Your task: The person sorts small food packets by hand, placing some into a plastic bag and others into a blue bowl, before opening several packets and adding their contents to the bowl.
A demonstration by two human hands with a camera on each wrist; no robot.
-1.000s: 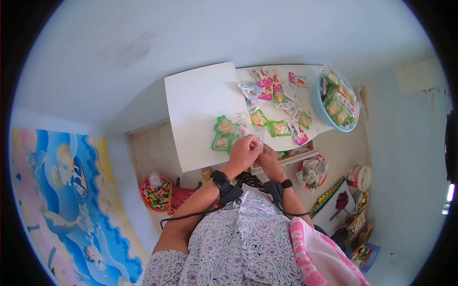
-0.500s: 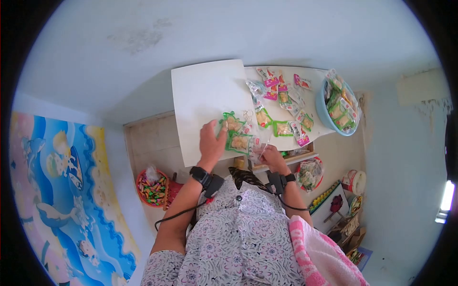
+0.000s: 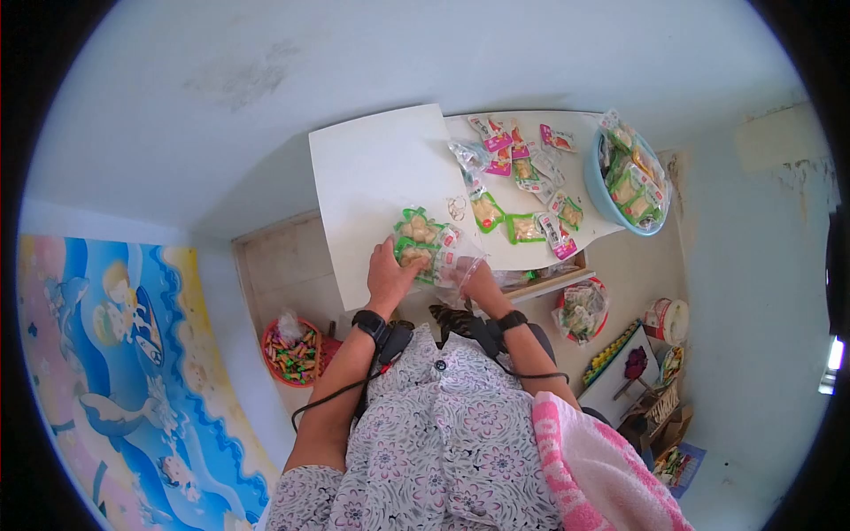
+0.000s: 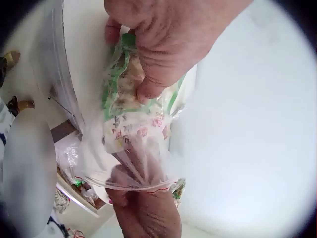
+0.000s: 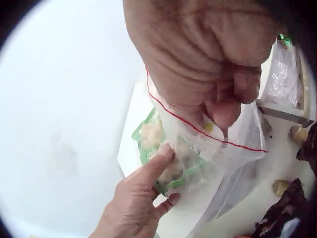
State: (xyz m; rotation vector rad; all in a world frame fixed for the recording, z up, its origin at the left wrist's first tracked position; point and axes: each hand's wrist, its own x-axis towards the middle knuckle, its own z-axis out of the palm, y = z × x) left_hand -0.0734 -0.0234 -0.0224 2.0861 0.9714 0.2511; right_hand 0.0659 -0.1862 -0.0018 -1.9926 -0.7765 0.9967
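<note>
In the head view my left hand (image 3: 390, 279) grips a green-edged packet (image 3: 416, 257) of pale pieces at the white table's near side. The left wrist view shows the left thumb on top of the packet (image 4: 126, 82), fingers beneath. A clear bag (image 3: 456, 252) with a red line along its mouth lies by that packet. My right hand (image 3: 485, 288) has fingers inside the bag's mouth; they show through the film in the left wrist view. From the right wrist, some right-hand fingers (image 5: 228, 109) look bent near the red line. Another green-edged packet (image 3: 419, 228) lies just beyond.
Several packets, green-edged (image 3: 526, 228) and pink-ended (image 3: 560, 239), are spread on the right of the table (image 3: 381, 159). A blue basin (image 3: 598, 190) full of packets stands at its right end. Below are an open drawer (image 3: 558, 281) and red-rimmed baskets (image 3: 292, 352) with wrapped items.
The left hand has left the right hand's side and moved left, and now grips the packet. The right hand, earlier at the clear bag's edge, has moved left with its fingers into the mouth.
</note>
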